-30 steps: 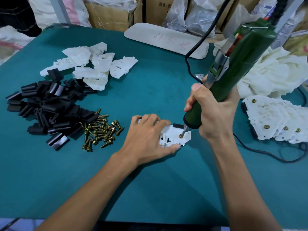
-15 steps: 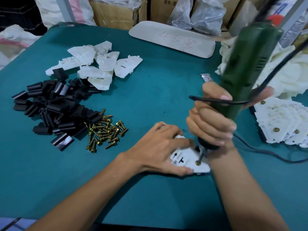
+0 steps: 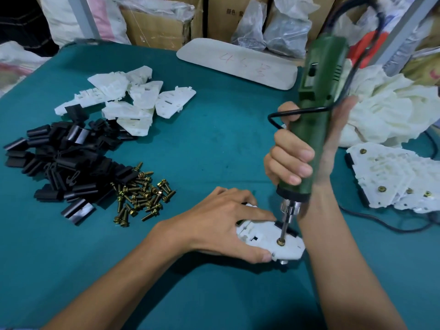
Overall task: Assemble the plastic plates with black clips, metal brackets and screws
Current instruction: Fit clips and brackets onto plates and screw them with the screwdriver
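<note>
Near the near edge of the surface (image 3: 214, 139), right of centre, the left hand (image 3: 221, 225) lay spread flat, pressing down the white plastic plate (image 3: 291, 250), with its thumb against the plate's near rim. The bit of the green electric screwdriver (image 3: 316, 103) stood on the brass screw (image 3: 281, 241) in that plate, and the right hand (image 3: 292, 158) was curled round the tool's barrel. A second earlier the tool had leaned steeply. Now it stood almost upright, and the screw's head looked nearly down to the plate, so this fastening was probably in its last turns. To the left lay the loose screws (image 3: 142, 196), beyond them the black clips (image 3: 66, 167), then the bare plates (image 3: 133, 103) toward the far left. The finished plates (image 3: 392, 179) were stacked at the right edge.
</note>
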The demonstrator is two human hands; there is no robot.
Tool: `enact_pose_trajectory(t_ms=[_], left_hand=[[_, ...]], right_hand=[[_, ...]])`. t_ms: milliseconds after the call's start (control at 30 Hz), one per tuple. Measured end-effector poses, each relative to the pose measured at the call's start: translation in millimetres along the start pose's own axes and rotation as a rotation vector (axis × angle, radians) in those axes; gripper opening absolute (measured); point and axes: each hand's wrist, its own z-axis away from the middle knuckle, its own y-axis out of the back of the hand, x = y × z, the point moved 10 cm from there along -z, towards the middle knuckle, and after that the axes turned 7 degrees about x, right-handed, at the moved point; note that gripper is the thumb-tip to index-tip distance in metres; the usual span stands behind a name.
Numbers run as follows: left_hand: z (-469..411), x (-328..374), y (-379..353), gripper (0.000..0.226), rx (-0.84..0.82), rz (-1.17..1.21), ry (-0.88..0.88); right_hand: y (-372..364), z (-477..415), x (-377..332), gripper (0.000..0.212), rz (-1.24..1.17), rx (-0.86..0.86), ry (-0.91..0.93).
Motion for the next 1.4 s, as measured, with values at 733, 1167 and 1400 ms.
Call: enact_pose_trajectory(t_ms=[733,1167,1400], left_hand=[[49.5,-49.3,45.0,0.078,0.263,-0.049,0.379],[11.3,1.2,37.5,0.075,0.453,0.639,0.443],[0.9,22.6,21.4,0.063,0.379,0.654,0.353]], right_hand=[[73.4,117.9,-40.9,0.088,1.931,1.025,-0.275],[12.6,114.3,24.5,0.057,1.168,0.790,0.142],[27.2,161.2,-92.5,0.032,1.515,1.241,0.442]])
